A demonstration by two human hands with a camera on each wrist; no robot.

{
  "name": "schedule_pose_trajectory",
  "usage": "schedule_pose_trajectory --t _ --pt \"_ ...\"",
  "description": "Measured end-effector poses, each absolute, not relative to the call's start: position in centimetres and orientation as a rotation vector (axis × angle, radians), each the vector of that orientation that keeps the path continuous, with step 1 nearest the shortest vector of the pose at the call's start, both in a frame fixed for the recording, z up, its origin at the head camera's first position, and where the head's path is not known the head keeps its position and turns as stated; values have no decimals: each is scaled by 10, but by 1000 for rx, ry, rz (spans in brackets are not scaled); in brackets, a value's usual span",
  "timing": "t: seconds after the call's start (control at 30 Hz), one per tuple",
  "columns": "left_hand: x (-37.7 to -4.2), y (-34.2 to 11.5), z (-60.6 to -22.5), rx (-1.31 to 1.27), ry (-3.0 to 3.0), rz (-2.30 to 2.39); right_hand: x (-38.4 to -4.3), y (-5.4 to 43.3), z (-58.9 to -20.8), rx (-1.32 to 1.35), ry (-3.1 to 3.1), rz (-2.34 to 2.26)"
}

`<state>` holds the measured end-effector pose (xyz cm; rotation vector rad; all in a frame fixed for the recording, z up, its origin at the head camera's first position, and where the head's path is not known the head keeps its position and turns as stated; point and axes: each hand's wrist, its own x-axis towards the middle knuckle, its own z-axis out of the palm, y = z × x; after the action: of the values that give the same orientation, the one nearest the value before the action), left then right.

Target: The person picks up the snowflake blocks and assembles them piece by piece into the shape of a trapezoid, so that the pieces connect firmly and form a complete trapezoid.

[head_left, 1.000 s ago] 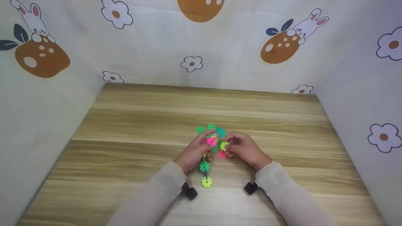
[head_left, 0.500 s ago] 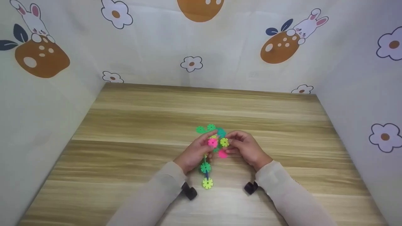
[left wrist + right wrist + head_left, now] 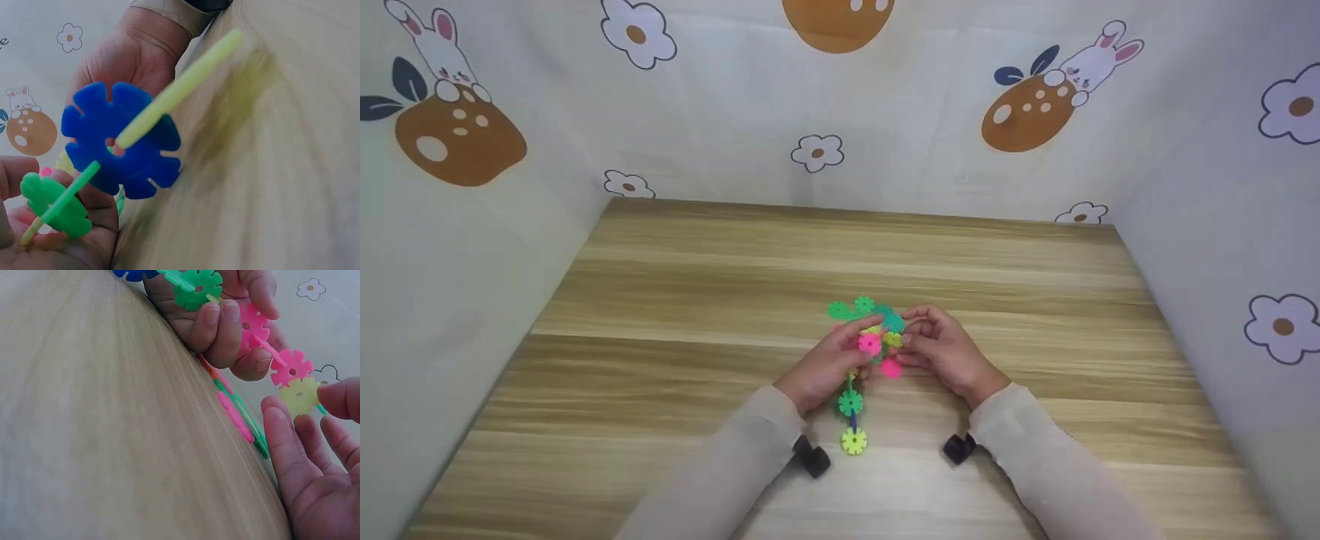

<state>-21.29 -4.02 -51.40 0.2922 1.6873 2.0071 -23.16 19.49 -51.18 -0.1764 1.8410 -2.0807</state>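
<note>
My left hand (image 3: 821,367) grips a chain of notched plastic snowflake discs, with a pink disc (image 3: 870,344) showing at its fingertips. From under that hand the chain hangs toward me through a green disc (image 3: 850,403) to a yellow disc (image 3: 854,441). A blue disc (image 3: 124,140) in the chain shows large in the left wrist view. My right hand (image 3: 952,356) pinches another yellow disc (image 3: 300,398) between thumb and fingers. Its edge meets a second pink disc (image 3: 292,370), which is slotted onto the one in my left hand.
Loose discs lie on the wooden table (image 3: 697,285) just beyond and between the hands: green (image 3: 838,309), teal (image 3: 894,322) and pink (image 3: 892,368). Printed cloth (image 3: 720,112) walls the back and sides. Black wrist cameras (image 3: 812,457) sit below the cuffs.
The yellow disc in my right hand has risen slightly and turned from face-on to tilted, close against the pink end. The left hand and its chain have barely shifted.
</note>
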Motion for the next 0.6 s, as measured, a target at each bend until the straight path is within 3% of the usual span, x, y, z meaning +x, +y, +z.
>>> schedule_pose_trajectory --t 0.6 --pt "-212 -41 -511 308 1763 1964 -232 192 -510 -125 1824 -2119"
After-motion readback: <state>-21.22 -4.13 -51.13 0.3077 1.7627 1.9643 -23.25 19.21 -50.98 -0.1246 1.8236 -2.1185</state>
